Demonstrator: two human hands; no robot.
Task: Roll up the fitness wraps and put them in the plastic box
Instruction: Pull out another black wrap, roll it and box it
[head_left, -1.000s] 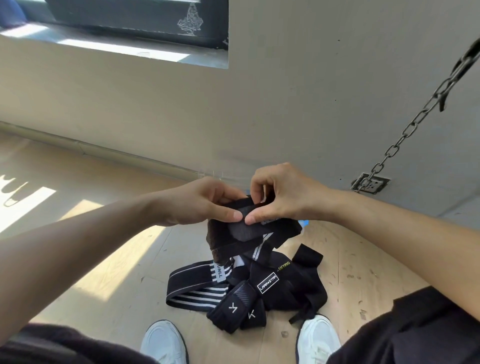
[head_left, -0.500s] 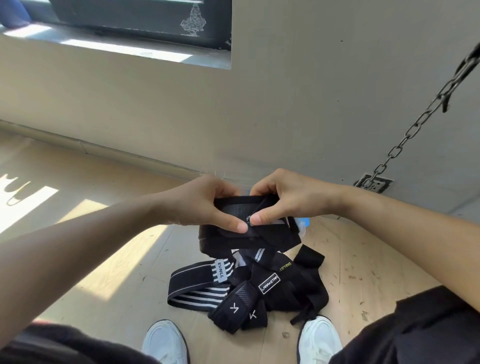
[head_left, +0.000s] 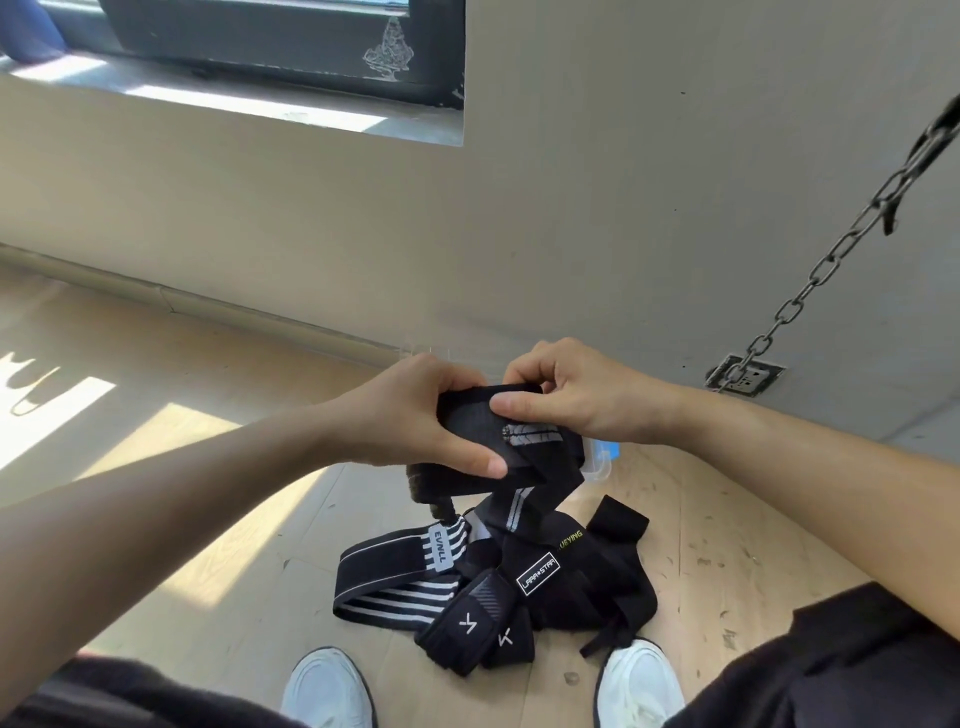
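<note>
- held wrap (head_left: 498, 426): black, grey-striped tail
- pile of wraps (head_left: 498, 587) below it: black, white stripes
- shoes (head_left: 639, 686): white
- box (head_left: 602, 457) behind pile: clear, blue clip

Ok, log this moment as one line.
step: rolling | left hand: on black wrap | right hand: on same wrap | tail: hanging to pile | plastic box: mostly hidden

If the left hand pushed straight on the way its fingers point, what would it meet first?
Probably the right hand: the left hand points across the held wrap toward it, though depth is unclear.
</note>
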